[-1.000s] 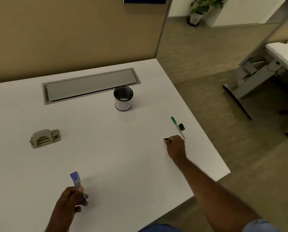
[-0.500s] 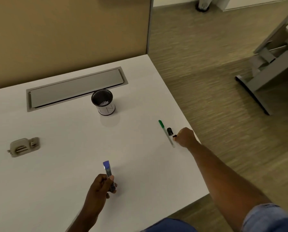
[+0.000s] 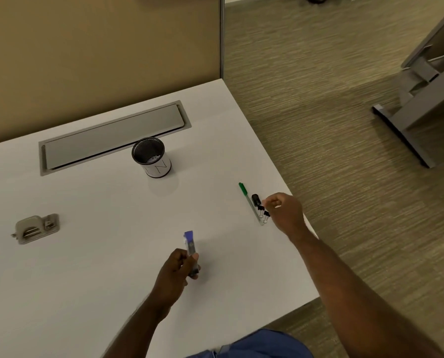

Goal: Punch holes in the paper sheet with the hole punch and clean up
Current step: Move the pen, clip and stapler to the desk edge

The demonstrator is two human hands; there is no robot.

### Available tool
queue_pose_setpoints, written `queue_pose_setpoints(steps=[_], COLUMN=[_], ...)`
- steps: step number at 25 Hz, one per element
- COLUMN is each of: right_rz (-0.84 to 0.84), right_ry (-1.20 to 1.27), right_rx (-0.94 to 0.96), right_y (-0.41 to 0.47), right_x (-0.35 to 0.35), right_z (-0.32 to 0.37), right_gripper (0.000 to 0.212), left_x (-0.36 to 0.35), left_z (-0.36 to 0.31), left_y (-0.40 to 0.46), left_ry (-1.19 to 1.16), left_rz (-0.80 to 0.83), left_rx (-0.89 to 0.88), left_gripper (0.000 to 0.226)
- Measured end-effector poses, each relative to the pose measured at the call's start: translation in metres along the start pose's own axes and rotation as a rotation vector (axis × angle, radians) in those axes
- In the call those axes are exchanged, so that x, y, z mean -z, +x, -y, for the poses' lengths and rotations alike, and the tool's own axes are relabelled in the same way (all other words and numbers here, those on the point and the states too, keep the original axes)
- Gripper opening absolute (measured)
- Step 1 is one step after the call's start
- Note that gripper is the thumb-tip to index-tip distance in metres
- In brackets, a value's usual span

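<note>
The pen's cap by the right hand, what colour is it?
Green, seen in the head view.

Arms: bare to above the elbow, nothing worn on wrists or hands [image 3: 285, 214].
Sleeve [image 3: 265, 343]: blue cloth, seen at the bottom edge.

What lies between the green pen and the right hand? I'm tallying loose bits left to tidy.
In the head view, small black binder clips lie between the green pen and the right hand.
</note>
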State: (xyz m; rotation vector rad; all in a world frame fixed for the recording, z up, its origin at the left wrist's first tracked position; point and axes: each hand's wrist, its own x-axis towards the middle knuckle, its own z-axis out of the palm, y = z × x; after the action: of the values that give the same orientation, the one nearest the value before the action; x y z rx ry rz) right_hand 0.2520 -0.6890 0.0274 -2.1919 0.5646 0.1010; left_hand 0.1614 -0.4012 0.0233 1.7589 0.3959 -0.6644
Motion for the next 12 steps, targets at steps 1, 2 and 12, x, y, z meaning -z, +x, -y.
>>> queue_pose_setpoints(steps=[1,2,12], right_rz=[0.123,0.298,0.338], right_ry=[0.087,0.204,0.292], right_rx=[-0.038,-0.108,-0.197], right_y=[-0.013,-0.027,-0.046], right_x=[-0.008,-0.017,-0.051], right_z=[0.006,0.015,0.03], right_gripper=[0.014,0.02,0.027], left_x=[-0.008,-0.016,-0.045], left_z=[-0.007,-0.014,-0.048], left_y=[0.003,0.007,0.027], left_ry=[0.006,0.012,0.148], left_rz=[0.024,0.051,0.328], left_rx=[-0.009,-0.017,-0.005], left_gripper=[0.026,0.025,0.029])
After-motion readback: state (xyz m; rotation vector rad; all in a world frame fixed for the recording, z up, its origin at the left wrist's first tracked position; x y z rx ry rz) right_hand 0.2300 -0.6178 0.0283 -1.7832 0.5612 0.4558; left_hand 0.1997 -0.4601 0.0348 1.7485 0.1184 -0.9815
